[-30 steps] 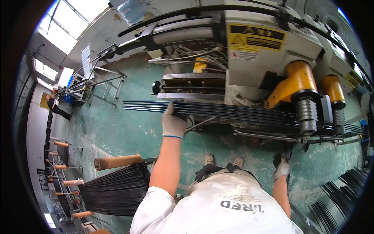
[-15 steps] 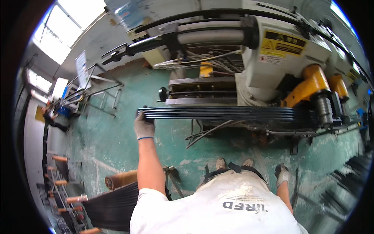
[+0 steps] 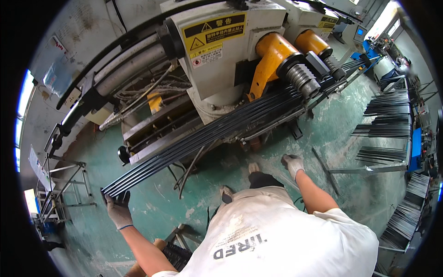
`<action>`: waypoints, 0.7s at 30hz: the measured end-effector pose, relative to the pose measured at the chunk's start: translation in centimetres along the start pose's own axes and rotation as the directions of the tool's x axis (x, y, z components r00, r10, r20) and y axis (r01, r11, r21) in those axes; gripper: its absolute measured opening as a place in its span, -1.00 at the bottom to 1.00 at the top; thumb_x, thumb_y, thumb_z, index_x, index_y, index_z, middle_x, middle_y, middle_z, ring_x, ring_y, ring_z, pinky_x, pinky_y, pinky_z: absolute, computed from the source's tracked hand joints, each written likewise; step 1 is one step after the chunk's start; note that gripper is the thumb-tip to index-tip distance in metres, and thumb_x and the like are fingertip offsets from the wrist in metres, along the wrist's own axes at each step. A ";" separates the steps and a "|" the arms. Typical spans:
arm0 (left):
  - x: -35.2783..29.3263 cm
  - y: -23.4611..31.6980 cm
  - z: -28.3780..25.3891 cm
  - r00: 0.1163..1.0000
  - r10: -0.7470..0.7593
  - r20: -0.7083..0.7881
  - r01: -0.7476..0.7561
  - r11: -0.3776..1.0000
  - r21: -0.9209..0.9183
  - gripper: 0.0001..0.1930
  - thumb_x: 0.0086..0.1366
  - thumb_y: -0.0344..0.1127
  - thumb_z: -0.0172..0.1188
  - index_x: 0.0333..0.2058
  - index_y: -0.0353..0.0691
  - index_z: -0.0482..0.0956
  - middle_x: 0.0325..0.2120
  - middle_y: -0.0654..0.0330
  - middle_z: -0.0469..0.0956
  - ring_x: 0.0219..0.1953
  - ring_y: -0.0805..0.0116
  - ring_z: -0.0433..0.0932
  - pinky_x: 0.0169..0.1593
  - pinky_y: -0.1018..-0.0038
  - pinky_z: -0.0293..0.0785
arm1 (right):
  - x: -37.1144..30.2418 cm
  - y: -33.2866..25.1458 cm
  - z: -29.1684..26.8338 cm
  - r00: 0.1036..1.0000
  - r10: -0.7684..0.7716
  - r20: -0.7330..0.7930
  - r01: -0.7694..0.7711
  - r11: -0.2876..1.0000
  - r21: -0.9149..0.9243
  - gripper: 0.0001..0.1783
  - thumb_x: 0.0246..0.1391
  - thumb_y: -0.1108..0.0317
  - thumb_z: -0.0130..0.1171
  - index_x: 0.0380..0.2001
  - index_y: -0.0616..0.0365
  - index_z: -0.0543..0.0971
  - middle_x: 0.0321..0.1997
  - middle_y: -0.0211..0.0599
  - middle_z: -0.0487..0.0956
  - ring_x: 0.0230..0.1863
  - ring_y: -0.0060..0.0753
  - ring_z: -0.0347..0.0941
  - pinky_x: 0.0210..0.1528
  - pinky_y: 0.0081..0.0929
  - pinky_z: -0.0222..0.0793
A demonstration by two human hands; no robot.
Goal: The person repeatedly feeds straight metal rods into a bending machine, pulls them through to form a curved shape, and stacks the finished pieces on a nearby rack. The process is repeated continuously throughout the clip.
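Observation:
A bundle of long, thin black tubes (image 3: 184, 148) runs slantwise across the view, from the lower left up to the bending machine (image 3: 217, 69). My left hand (image 3: 119, 211), in a pale glove with dark fingers, is closed on the near-left ends of these tubes. Farther along, the tubes pass below the orange clamp arms (image 3: 270, 60) and the ribbed metal cylinder (image 3: 302, 81). My right hand (image 3: 294, 166), also gloved, hangs apart from the tubes with nothing visible in it and its fingers loosely stretched.
Several batches of black tubes (image 3: 387, 115) rest on a rack (image 3: 369, 170) at the right. A metal frame stand (image 3: 69, 177) is at the left. Cables (image 3: 187, 173) hang beneath the machine. Behind my left arm is a brown roll (image 3: 159, 244). The green floor (image 3: 152, 203) shows wear.
My view has turned to the right, so the machine and tubes now appear slanted. The left hand still grips the tube ends. My right hand has come up and forward from my side.

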State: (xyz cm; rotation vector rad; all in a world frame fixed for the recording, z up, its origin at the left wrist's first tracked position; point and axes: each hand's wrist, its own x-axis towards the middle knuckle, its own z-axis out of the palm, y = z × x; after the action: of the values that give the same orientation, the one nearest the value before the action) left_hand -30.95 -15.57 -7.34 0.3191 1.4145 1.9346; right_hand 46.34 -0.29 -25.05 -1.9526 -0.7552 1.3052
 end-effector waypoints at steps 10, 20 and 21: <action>-2.1 -2.2 7.5 0.948 -0.047 -0.316 -0.086 0.915 -0.394 -0.27 0.74 0.24 -0.06 0.59 -0.19 0.33 0.58 -0.08 0.36 0.59 -0.21 0.31 0.67 -0.16 0.19 | 9.6 -3.7 3.4 0.946 0.069 0.316 0.045 0.939 -0.341 -0.62 0.45 0.10 0.35 -0.05 0.25 0.81 -0.11 -0.27 0.83 -0.18 -0.38 0.68 -0.08 -0.29 0.57; -12.2 -30.5 16.2 0.912 -0.358 0.199 0.362 0.932 0.016 -0.42 0.63 0.15 0.06 0.25 -0.25 0.62 0.28 0.02 0.65 0.35 -0.08 0.57 0.47 0.00 0.42 | 24.1 -8.8 -6.2 0.956 -0.049 0.289 0.234 0.721 -0.652 -0.59 0.45 0.09 0.28 0.00 0.25 0.80 -0.01 -0.14 0.83 -0.01 -0.09 0.71 0.10 -0.11 0.55; -12.5 -31.5 19.4 0.929 -0.292 0.227 0.188 0.902 0.388 -0.47 0.61 0.11 0.10 0.23 -0.22 0.64 0.26 0.05 0.66 0.33 -0.06 0.58 0.46 0.02 0.43 | 25.2 -9.3 -7.4 0.969 -0.019 0.248 0.180 0.739 -0.649 -0.59 0.44 0.09 0.29 0.00 0.25 0.80 -0.01 -0.13 0.83 -0.01 -0.09 0.71 0.10 -0.11 0.55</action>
State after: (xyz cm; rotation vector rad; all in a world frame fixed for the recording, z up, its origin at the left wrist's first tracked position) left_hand 1.56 -4.95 -26.16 0.5382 1.5309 1.3619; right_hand 60.72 23.11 -29.66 -2.2683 -1.6090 1.3092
